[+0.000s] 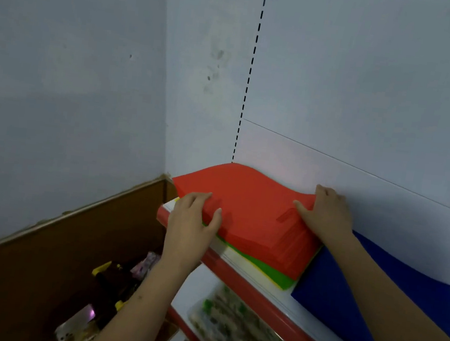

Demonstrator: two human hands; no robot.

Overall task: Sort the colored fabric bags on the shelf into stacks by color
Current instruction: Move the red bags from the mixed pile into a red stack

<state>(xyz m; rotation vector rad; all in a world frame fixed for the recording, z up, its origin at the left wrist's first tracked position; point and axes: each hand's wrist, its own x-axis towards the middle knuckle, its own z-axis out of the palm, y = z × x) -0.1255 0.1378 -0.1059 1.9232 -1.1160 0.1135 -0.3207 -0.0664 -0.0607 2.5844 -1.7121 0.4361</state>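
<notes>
A thick stack of red fabric bags lies at the left end of the white shelf, bulging upward in the middle. My left hand grips its front left edge, thumb on top and fingers underneath. At the stack's right edge, my right hand holds on with the thumb on the red surface. Under the red stack lie green bags with pale yellow ones below them. A stack of blue bags lies to the right on the same shelf, partly behind my right forearm.
The shelf has a red front edge and stands in a corner of pale walls. A lower shelf holds packaged goods. At lower left, a brown board and a box of mixed items sit below.
</notes>
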